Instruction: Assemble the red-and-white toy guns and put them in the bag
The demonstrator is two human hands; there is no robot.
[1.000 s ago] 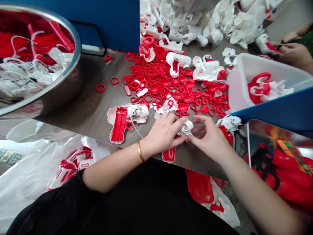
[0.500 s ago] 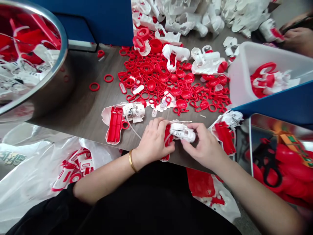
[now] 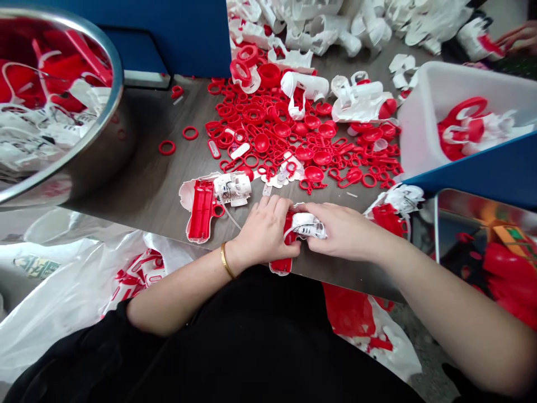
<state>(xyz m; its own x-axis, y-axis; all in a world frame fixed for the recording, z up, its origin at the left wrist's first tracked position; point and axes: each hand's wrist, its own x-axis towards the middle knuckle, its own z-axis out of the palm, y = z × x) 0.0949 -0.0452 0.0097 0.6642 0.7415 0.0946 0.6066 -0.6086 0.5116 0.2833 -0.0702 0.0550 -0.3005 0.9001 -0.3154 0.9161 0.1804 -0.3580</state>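
Observation:
At the table's front edge my left hand is closed over a toy gun half with a red grip part, partly hidden by the palm. My right hand pinches a white mechanism with dark wires and a pale tube, sitting at the gun half's barrel end. Left of my hands lies another open gun half, its red grip facing up and a white mechanism beside the grip. A third red and white gun piece rests behind my right forearm.
A heap of red rings and small parts covers the table's middle, with white shells behind. A steel bowl stands left, a translucent bin right. Blue panels border the table. Another person's hand shows far right.
My right hand has moved in over the white mechanism, its fingers now covering more of it. My left hand keeps its hold. The view has shifted slightly.

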